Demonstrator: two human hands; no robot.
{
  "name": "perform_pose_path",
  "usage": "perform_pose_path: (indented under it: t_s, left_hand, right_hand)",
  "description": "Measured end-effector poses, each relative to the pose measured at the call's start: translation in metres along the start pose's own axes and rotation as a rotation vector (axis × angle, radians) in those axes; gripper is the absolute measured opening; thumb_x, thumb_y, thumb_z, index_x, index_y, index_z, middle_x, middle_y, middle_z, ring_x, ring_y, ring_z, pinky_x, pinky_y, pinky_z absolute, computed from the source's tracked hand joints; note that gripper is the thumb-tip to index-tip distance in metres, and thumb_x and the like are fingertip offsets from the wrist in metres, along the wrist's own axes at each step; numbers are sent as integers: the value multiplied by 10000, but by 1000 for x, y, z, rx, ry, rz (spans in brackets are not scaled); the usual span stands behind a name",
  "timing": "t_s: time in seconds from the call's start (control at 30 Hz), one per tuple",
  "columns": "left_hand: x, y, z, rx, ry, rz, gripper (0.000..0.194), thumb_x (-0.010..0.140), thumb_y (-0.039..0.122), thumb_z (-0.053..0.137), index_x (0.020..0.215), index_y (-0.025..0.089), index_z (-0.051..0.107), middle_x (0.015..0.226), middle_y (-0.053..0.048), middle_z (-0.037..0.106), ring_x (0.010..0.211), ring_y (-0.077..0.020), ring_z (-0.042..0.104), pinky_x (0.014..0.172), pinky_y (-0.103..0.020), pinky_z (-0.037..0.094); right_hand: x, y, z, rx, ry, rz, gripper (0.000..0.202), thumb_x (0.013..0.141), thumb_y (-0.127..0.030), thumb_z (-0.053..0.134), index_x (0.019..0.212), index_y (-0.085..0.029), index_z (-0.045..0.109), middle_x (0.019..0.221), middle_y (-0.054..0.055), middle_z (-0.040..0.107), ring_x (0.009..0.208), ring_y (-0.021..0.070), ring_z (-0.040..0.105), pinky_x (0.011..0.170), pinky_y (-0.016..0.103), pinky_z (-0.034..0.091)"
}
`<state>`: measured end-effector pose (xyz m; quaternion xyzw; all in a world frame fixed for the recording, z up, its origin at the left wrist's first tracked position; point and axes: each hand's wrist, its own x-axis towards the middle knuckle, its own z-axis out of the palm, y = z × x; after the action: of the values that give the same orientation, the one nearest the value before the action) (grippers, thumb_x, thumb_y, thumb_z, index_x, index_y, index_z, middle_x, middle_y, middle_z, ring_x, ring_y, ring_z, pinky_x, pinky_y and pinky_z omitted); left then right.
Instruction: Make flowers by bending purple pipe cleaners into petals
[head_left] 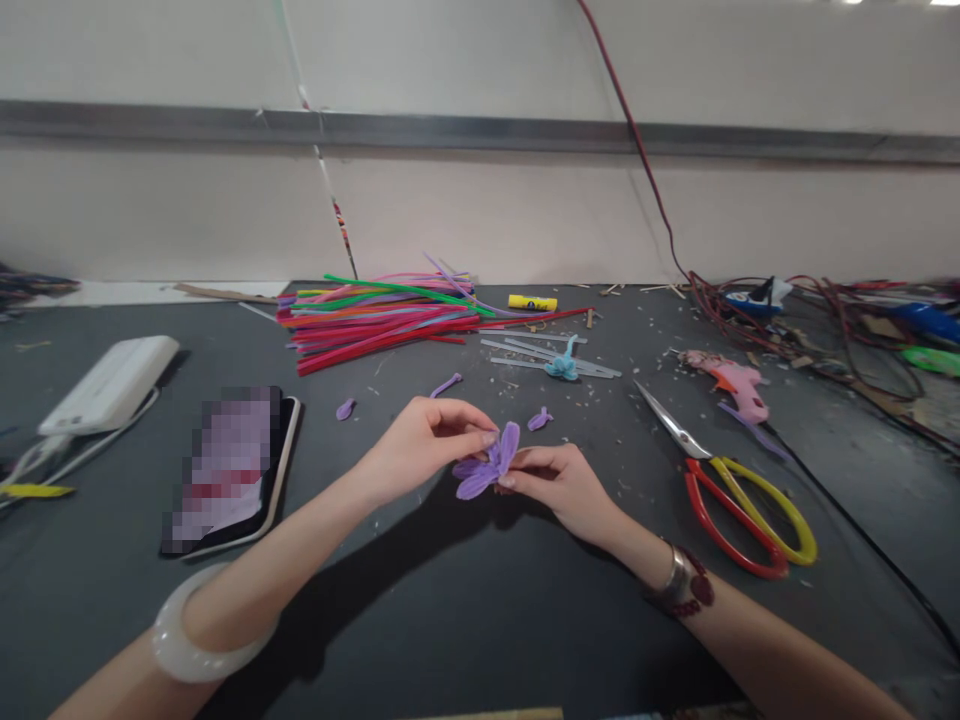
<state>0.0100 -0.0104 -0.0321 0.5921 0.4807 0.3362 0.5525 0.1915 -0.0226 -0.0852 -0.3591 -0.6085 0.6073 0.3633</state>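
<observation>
Plainly, a dark table (pixel 592 640) is spreading beneath everything, its near edge running out of view. Beyond the grip and to its left, a bundle of colored pipe cleaners (pixel 382 325) is lying in a loose heap. To the right of the grip, scissors (pixel 699 452) are resting with red and yellow handles. A phone (pixel 232 480) is lying left of the grip; blocky pixelation is hiding its screen. Farther left, a white power bank (pixel 112 385) is trailing a cable that is leaving the frame.

The left hand (pixel 427 450) is pinching a purple flower (pixel 474 484) between thumb and fingers, and the right hand (pixel 566 492) is gripping its right side; fingertips are covering its center and parts of some petals. Right of the grip, beyond the scissors, a pink glue gun (pixel 733 385) is lying. Clear sticks (pixel 514 362) are lying just beyond the grip, partly covered by a light-blue pipe-cleaner piece (pixel 562 366). Farther beyond, a yellow tube (pixel 525 303) is bearing dark marks too small to read. Nearest the fingers, small purple pieces (pixel 538 420) are lying around the flower.
</observation>
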Motion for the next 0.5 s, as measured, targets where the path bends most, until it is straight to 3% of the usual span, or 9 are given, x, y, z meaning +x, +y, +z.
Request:
perform_pose_path:
  t_s: [0.13, 0.5]
  left_hand:
    - [1, -1, -2, -53, -20, -43, 167, 669, 281, 647, 756, 141, 672, 647, -39, 642, 587, -127, 559, 556, -223, 435]
    - [6, -10, -2, -445, -127, -344, 106, 699, 210, 650, 750, 118, 658, 604, 2, 588, 554, -68, 512, 540, -163, 400]
  right_hand:
    - [0, 0, 0, 12, -1, 11, 172, 704, -282, 649, 798, -147, 698, 752, 45, 687, 704, 153, 630, 704, 288, 489]
    - [0, -1, 1, 71, -4, 44, 156, 683, -259, 670, 777, -137, 697, 731, 41, 686, 664, 135, 615, 676, 273, 475]
